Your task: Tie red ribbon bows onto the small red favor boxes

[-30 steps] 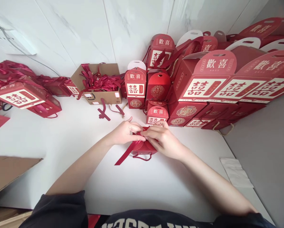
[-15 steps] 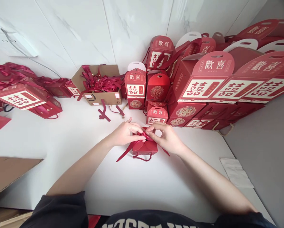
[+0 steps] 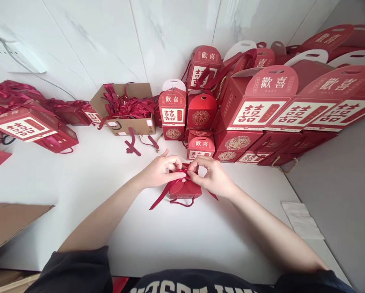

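A small red gift box (image 3: 185,190) with a cord handle lies on the white table (image 3: 176,240) in front of me. A dark red ribbon (image 3: 161,195) crosses its top, with one tail trailing down to the left and another to the right. My left hand (image 3: 159,170) pinches the ribbon at the box's top from the left. My right hand (image 3: 211,176) pinches the same ribbon from the right, fingertips almost touching the left hand's.
Stacks of red gift boxes (image 3: 261,110) line the back right corner against the marble wall. A cardboard box of red ribbons (image 3: 125,110) stands at the back. More red boxes (image 3: 26,126) lie at the left. A brown cardboard flap (image 3: 11,219) sits at the near left, a white paper (image 3: 302,219) at the right.
My right hand has lifted off the box top and now pinches the ribbon; a right ribbon tail has appeared. The left hand has stayed in place.
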Available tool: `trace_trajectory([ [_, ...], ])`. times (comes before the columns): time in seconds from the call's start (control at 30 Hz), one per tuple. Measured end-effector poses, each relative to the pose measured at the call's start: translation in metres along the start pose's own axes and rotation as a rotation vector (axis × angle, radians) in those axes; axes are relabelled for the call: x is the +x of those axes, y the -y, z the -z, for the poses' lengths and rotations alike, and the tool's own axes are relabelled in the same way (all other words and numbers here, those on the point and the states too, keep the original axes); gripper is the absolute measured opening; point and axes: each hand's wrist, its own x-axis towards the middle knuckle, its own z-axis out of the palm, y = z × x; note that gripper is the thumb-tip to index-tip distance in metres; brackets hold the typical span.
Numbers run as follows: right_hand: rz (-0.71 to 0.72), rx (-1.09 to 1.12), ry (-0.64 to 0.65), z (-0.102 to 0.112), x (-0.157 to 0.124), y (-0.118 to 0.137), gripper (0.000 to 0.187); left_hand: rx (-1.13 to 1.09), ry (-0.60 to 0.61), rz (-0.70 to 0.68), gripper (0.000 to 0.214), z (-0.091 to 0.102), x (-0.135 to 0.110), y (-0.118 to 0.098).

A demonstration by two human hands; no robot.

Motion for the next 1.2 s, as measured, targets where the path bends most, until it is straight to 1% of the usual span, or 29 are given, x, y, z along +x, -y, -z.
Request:
trace_trajectory([
  [0.1, -0.008, 0.012, 0.029, 0.008, 0.002, 0.0, 0.008, -0.067, 0.036, 0.015, 0.02, 0.003, -0.001, -0.001],
  [0.2, -0.014, 0.076, 0.071, 0.009, 0.004, 0.001, 0.005, -0.097, 0.044, 0.031, 0.021, 0.003, -0.001, -0.003],
  [0.33, 0.001, 0.118, 0.071, 0.0, 0.003, -0.001, 0.007, -0.083, 0.055, 0.028, 0.021, 0.002, 0.0, -0.005],
  [0.5, -0.063, 0.235, 0.021, -0.01, 0.0, -0.011, 0.005, -0.079, 0.064, 0.019, 0.02, 0.002, -0.001, -0.005],
  [0.57, -0.03, 0.218, -0.014, -0.011, 0.0, -0.014, 0.005, -0.112, 0.072, 0.016, 0.02, 0.002, -0.001, -0.005],
  [0.63, 0.062, 0.172, -0.022, -0.009, 0.0, -0.018, 0.005, -0.131, 0.063, 0.016, 0.02, 0.001, 0.0, -0.004],
  [0.73, 0.22, 0.094, 0.02, -0.005, 0.002, -0.023, 0.007, -0.088, 0.012, 0.022, 0.025, 0.0, 0.0, -0.003],
  [0.83, 0.31, 0.058, 0.078, -0.001, 0.003, -0.027, 0.011, -0.032, -0.011, 0.031, 0.027, -0.001, 0.001, -0.002],
  [0.97, 0.322, 0.021, 0.109, 0.001, 0.004, -0.028, 0.014, -0.009, -0.019, 0.008, 0.024, -0.002, 0.0, -0.001],
  [1.07, 0.301, 0.021, 0.151, 0.003, 0.005, -0.024, 0.015, 0.022, -0.043, -0.007, 0.028, -0.004, -0.001, -0.001],
  [1.13, 0.279, 0.043, 0.178, 0.004, 0.005, -0.02, 0.015, 0.042, -0.059, 0.002, 0.025, -0.006, -0.002, -0.004],
  [1.2, 0.242, 0.062, 0.17, 0.004, 0.004, -0.019, 0.01, 0.084, -0.086, 0.003, 0.018, -0.007, -0.003, -0.01],
])
